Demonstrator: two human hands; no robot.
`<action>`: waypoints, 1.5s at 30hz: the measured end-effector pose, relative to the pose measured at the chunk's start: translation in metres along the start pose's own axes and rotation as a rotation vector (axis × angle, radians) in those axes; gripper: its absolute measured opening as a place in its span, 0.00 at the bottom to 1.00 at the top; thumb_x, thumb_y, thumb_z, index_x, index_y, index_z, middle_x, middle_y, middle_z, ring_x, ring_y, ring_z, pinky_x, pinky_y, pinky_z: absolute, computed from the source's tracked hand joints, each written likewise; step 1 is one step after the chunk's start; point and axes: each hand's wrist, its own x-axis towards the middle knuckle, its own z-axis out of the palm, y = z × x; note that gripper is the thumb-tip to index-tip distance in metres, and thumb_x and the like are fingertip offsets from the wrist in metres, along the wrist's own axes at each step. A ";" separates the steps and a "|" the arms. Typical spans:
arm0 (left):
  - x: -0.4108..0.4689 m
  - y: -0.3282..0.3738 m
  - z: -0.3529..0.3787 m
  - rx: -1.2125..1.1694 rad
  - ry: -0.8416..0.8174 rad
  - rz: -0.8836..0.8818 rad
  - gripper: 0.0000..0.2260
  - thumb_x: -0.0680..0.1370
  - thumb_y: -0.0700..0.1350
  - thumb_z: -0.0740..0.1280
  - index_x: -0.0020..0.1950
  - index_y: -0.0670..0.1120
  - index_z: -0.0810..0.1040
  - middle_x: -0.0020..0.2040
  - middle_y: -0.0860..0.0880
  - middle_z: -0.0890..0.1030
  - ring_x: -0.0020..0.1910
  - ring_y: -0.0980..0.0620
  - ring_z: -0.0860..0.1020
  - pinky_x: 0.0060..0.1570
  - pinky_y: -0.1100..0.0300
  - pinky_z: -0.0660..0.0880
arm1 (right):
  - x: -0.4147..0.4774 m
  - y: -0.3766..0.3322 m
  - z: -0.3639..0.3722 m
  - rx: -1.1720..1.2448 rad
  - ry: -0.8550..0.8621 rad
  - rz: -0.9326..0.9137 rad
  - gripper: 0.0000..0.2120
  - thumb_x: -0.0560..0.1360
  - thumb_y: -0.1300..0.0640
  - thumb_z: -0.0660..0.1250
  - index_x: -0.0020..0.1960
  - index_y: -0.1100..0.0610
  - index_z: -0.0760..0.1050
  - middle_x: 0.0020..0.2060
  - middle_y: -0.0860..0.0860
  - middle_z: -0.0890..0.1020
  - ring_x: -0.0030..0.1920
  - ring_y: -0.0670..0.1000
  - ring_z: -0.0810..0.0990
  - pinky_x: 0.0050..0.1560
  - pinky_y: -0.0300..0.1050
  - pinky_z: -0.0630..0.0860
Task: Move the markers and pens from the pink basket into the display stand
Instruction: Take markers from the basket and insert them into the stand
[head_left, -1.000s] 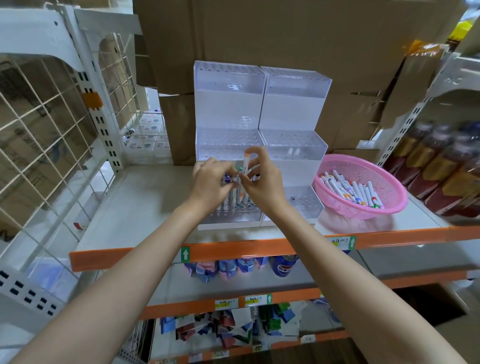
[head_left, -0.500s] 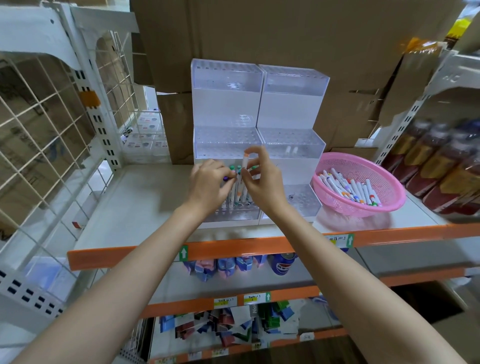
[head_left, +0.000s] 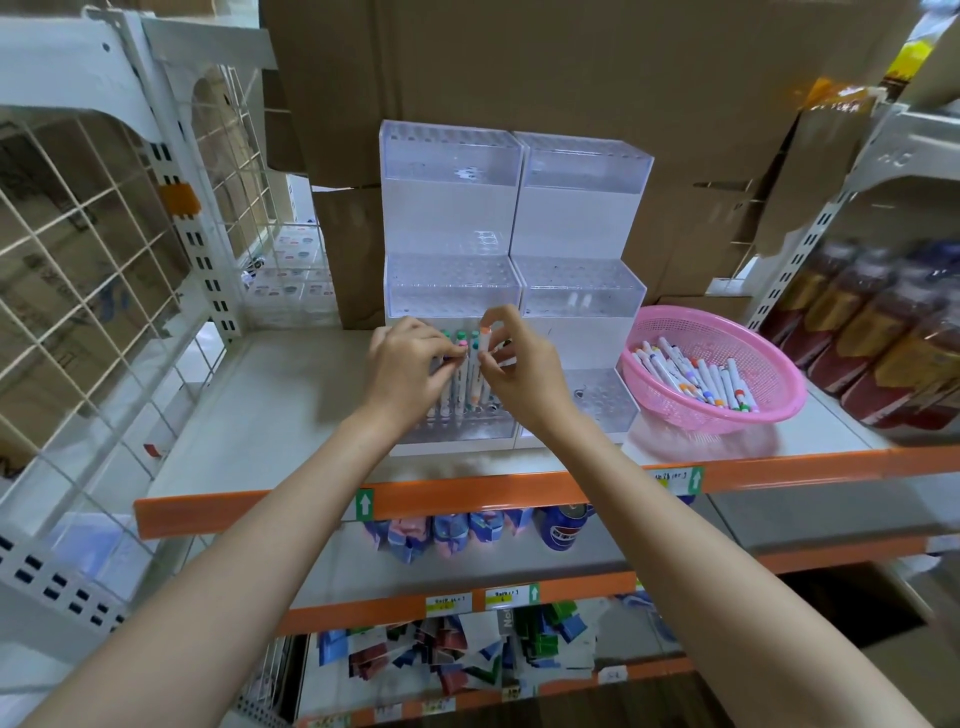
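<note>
A clear three-tiered display stand (head_left: 452, 280) sits at the back of the shelf, with several white markers (head_left: 467, 379) upright in its lowest left tier. My left hand (head_left: 410, 369) pinches the pink-capped top of one standing marker. My right hand (head_left: 519, 364) pinches an orange-capped marker (head_left: 484, 340), held upright over the same tier. The pink basket (head_left: 727, 332) to the right holds several white markers (head_left: 696, 376) with coloured caps.
The grey shelf (head_left: 291, 395) has an orange front edge. Cardboard boxes (head_left: 519, 67) stand behind the stand. Dark bottles (head_left: 883, 332) line the right side. A white wire grid panel (head_left: 88, 270) closes the left. Lower shelves hold packets and a can.
The orange-capped marker in my right hand sits lower, closer to the tier's holes. My left hand shifted slightly onto a standing marker's cap.
</note>
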 end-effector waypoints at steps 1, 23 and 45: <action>0.000 0.000 0.000 -0.003 -0.001 -0.004 0.04 0.69 0.41 0.76 0.42 0.47 0.86 0.39 0.50 0.84 0.44 0.45 0.80 0.45 0.52 0.69 | 0.000 0.000 0.000 0.005 0.008 0.003 0.12 0.75 0.66 0.66 0.56 0.55 0.70 0.41 0.52 0.77 0.38 0.53 0.79 0.37 0.46 0.77; -0.004 0.000 0.004 0.035 -0.006 -0.044 0.06 0.70 0.47 0.70 0.41 0.46 0.85 0.39 0.51 0.83 0.44 0.45 0.79 0.45 0.52 0.70 | 0.002 0.007 0.004 -0.102 -0.063 0.010 0.07 0.75 0.63 0.68 0.50 0.59 0.72 0.30 0.54 0.78 0.32 0.59 0.75 0.34 0.48 0.71; -0.009 0.001 0.001 0.109 -0.026 0.015 0.12 0.72 0.45 0.69 0.55 0.47 0.81 0.52 0.47 0.80 0.53 0.44 0.77 0.48 0.50 0.72 | -0.003 0.009 -0.011 -0.268 0.044 -0.190 0.09 0.76 0.57 0.67 0.56 0.55 0.78 0.52 0.51 0.81 0.52 0.55 0.78 0.45 0.53 0.78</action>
